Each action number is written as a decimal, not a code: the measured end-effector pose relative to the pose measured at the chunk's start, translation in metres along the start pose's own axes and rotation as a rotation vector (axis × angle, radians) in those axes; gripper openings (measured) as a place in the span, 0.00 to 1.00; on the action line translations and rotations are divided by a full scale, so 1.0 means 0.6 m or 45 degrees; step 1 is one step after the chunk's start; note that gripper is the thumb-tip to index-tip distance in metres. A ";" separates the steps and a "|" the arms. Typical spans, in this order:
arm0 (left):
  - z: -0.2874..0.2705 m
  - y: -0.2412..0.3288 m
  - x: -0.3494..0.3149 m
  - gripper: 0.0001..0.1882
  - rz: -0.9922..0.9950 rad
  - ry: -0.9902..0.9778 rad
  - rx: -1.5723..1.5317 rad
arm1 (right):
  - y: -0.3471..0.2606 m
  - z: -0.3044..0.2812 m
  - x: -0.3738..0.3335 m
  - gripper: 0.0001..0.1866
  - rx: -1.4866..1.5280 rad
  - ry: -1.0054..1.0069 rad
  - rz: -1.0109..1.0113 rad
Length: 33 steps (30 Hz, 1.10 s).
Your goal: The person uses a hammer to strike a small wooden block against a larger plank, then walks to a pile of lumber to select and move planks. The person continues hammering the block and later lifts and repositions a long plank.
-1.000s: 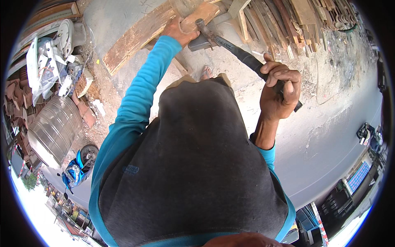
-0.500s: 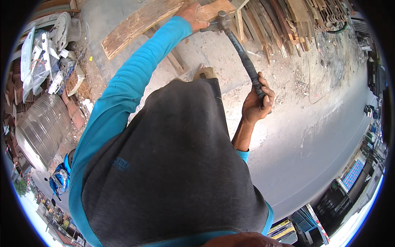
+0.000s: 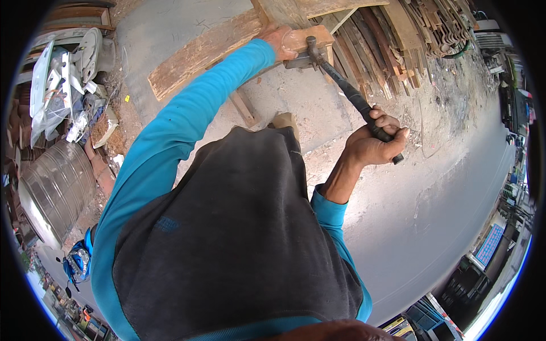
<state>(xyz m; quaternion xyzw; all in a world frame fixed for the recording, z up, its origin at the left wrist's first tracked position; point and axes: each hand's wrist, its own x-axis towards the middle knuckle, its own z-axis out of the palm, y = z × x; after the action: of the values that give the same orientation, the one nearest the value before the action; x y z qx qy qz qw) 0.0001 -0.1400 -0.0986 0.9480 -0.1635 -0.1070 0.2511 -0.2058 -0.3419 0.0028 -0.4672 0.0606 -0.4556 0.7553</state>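
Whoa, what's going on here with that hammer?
A person is working with wood. The right hand grips the hammer by its dark handle, and the hammer's head is by the end of a short piece of wood. The left hand is on that piece. Whether the hammer touches it is hard to tell.

The turquoise-sleeved, charcoal-bodied fabric shirt [image 3: 233, 227] is contrasting with the short, tan-brown wooden block [image 3: 297, 41]; the long, black-handled, grey-headed hammer [image 3: 354, 98] is showing dark against pale greyish-beige ground [image 3: 327, 119].
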 end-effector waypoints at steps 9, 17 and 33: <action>0.000 -0.042 0.018 0.51 -0.004 -0.150 -0.016 | -0.011 -0.065 -0.071 0.26 0.128 -0.235 -0.064; -0.008 -0.049 0.030 0.54 0.096 -0.134 -0.235 | -0.021 0.115 0.064 0.25 -0.206 -0.309 -0.127; 0.046 -0.058 0.032 0.47 0.011 -0.259 -0.298 | -0.025 0.188 0.035 0.24 -0.305 -0.857 -0.213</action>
<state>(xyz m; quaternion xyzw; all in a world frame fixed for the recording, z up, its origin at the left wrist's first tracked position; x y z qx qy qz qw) 0.0189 -0.1305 -0.1423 0.8959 -0.1787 -0.2196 0.3425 -0.1449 -0.2865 0.0840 -0.6795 -0.1769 -0.3261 0.6330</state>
